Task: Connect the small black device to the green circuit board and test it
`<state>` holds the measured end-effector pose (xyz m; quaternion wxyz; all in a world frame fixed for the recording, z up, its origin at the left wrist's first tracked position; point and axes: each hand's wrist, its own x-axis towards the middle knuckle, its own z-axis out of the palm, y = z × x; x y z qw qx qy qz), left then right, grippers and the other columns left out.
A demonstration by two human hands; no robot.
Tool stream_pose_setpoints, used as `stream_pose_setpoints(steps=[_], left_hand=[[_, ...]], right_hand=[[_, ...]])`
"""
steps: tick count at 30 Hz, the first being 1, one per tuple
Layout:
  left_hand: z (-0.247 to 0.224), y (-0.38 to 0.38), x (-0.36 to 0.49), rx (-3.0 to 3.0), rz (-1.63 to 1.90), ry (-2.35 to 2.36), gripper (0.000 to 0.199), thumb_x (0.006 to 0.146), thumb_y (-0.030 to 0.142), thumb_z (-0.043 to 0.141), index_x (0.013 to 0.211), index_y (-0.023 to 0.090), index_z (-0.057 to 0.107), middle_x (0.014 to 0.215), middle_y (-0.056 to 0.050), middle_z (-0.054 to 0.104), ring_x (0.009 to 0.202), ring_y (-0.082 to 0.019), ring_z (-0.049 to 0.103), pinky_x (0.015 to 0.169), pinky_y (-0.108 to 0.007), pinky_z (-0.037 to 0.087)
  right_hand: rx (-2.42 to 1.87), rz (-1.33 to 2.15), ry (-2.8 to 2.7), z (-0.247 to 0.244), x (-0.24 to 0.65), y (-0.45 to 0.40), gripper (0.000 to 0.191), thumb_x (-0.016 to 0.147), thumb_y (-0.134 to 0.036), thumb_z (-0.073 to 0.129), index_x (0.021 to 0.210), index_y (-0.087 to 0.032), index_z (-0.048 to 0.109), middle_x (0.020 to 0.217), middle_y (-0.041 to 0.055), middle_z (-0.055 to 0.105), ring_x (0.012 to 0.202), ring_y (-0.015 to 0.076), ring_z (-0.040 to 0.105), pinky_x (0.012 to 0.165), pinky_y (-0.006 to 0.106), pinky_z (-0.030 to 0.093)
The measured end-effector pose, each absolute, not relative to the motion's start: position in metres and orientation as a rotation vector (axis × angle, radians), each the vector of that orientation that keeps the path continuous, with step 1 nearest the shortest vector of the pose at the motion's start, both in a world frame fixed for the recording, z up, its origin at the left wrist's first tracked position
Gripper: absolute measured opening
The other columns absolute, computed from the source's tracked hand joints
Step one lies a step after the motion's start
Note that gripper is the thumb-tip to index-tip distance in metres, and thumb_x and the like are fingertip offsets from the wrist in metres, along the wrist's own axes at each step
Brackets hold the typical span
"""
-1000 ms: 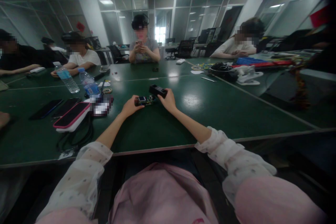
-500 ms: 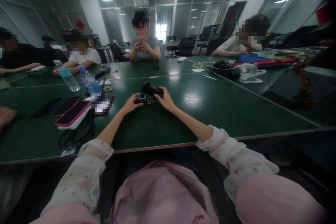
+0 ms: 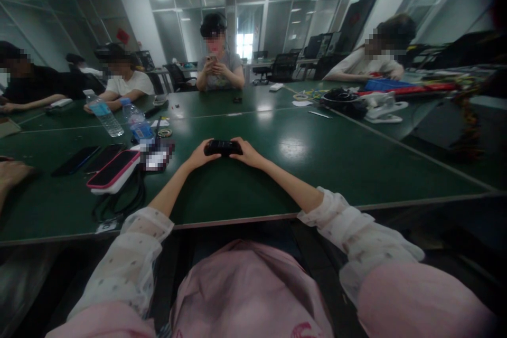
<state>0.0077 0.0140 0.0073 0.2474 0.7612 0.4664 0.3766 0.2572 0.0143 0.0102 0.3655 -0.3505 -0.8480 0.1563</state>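
Observation:
A black plastic case (image 3: pixel 224 148), small and box-shaped, sits level just over the green table top in front of me. My left hand (image 3: pixel 199 156) is closed around its left end, thumb along the near side. Around the right end my right hand (image 3: pixel 248 154) is closed in the same way. The green circuit board seen earlier does not show now; the case covers the spot where it was. Whether the case rests on the table or is held slightly above it, I cannot tell.
To the left lie a pink-edged phone (image 3: pixel 114 169), dark phones (image 3: pixel 76 161), black cables (image 3: pixel 137 190) and two water bottles (image 3: pixel 137 120). Another person's hand (image 3: pixel 13 171) rests at the far left. Black headgear (image 3: pixel 343 100) and a white object (image 3: pixel 384 111) lie at the right.
The black case came down from a tilted position, held in my right hand, over the circuit board. My left hand shifted from the board to the case's left end.

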Motion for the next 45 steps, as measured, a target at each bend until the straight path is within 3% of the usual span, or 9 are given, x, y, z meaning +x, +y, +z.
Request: stream_pose_setpoints(steps=[13, 23, 29, 45], left_hand=[[0.026, -0.002, 0.009, 2.024, 0.858, 1.236, 0.067, 0.069, 0.055, 0.068, 0.122, 0.018, 0.053, 0.118, -0.01, 0.062, 0.108, -0.026, 0.059, 0.097, -0.041, 0.045], [0.029, -0.005, 0.013, 1.953, 0.864, 1.229, 0.066, 0.063, 0.049, 0.075, 0.12, 0.021, 0.056, 0.121, -0.009, 0.061, 0.112, -0.026, 0.057, 0.099, -0.043, 0.043], [0.029, -0.005, 0.013, 1.964, 0.855, 1.233, 0.065, 0.063, 0.047, 0.075, 0.12, 0.023, 0.056, 0.122, -0.008, 0.06, 0.112, -0.026, 0.057, 0.1, -0.044, 0.043], [0.03, -0.006, 0.012, 1.994, 0.85, 1.202, 0.068, 0.06, 0.044, 0.078, 0.12, 0.022, 0.056, 0.122, -0.008, 0.059, 0.113, -0.026, 0.056, 0.101, -0.044, 0.042]], right_hand=[[-0.79, 0.397, -2.222, 0.022, 0.257, 0.002, 0.049, 0.074, -0.025, 0.067, 0.117, -0.023, 0.043, 0.115, 0.0077, 0.054, 0.102, 0.0265, 0.053, 0.088, 0.043, 0.042], [-0.842, 0.856, -2.058, 0.018, 0.258, 0.011, 0.053, 0.073, -0.045, 0.07, 0.117, -0.022, 0.049, 0.102, 0.0048, 0.06, 0.09, 0.0205, 0.061, 0.083, 0.043, 0.051], [-0.862, 1.004, -1.979, 0.019, 0.26, 0.012, 0.055, 0.068, -0.039, 0.076, 0.116, -0.022, 0.053, 0.103, 0.0062, 0.063, 0.093, 0.0213, 0.063, 0.087, 0.048, 0.051], [-0.866, 1.046, -1.955, 0.021, 0.261, 0.01, 0.058, 0.064, -0.037, 0.08, 0.114, -0.02, 0.054, 0.098, 0.0058, 0.063, 0.086, 0.0206, 0.063, 0.084, 0.047, 0.052]])
